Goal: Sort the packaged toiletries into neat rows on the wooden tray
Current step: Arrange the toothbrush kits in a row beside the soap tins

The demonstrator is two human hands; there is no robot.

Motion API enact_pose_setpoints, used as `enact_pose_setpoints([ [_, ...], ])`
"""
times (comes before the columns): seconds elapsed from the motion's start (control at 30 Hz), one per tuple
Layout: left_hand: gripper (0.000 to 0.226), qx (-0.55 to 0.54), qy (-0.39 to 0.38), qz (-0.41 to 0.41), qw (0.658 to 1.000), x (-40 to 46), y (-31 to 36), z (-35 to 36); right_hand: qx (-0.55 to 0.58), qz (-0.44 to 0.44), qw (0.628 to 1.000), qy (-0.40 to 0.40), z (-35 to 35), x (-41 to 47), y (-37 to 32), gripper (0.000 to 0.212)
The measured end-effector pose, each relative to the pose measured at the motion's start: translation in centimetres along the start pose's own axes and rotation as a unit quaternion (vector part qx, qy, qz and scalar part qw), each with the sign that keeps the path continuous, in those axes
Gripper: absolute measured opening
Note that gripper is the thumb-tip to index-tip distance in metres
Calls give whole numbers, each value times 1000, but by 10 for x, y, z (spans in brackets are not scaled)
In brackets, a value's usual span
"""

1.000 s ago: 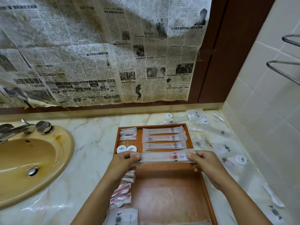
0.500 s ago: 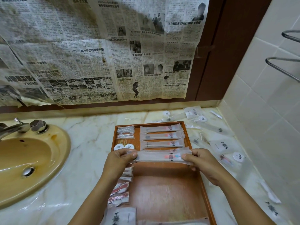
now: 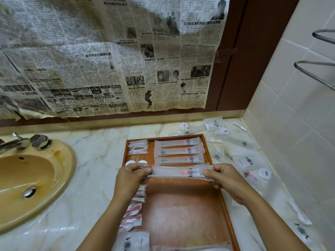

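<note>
A wooden tray (image 3: 183, 212) lies on the marble counter. Three long frosted toothbrush packets (image 3: 178, 151) sit in a row at its far right. Small floss packets (image 3: 138, 147) and two round white caps (image 3: 136, 162) lie at its far left. Red-and-white sachets (image 3: 133, 212) line the left side. My left hand (image 3: 129, 178) pinches the left end of a long toothbrush packet (image 3: 178, 172), and my right hand (image 3: 227, 182) pinches its right end, holding it level just in front of the third packet.
Loose packets (image 3: 248, 161), round caps (image 3: 265, 173) and floss picks lie scattered on the counter right of the tray, up to the tiled wall. A yellow sink (image 3: 27, 180) with a tap (image 3: 21, 142) sits at left. Newspaper covers the wall behind.
The packet in both hands has stayed just in front of the third row, shifting only slightly. The view has moved a little.
</note>
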State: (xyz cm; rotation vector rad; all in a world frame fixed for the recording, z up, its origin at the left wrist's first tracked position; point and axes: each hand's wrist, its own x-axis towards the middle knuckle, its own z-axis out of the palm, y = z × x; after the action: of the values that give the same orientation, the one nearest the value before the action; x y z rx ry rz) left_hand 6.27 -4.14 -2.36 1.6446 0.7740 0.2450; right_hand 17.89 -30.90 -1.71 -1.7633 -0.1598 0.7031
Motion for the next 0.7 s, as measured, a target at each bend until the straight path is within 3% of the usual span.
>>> enact_pose_setpoints([
  [0.17, 7, 69, -14, 16, 997, -3, -5, 4, -34, 4, 999, 2, -6, 0, 7, 12],
  [0.4, 14, 218, -21, 64, 974, -7, -12, 22, -213, 23, 974, 68, -10, 16, 38, 28],
  [0.7, 11, 355, -40, 115, 927, 8, -32, 37, -311, 6, 935, 171, 2, 33, 48, 16],
])
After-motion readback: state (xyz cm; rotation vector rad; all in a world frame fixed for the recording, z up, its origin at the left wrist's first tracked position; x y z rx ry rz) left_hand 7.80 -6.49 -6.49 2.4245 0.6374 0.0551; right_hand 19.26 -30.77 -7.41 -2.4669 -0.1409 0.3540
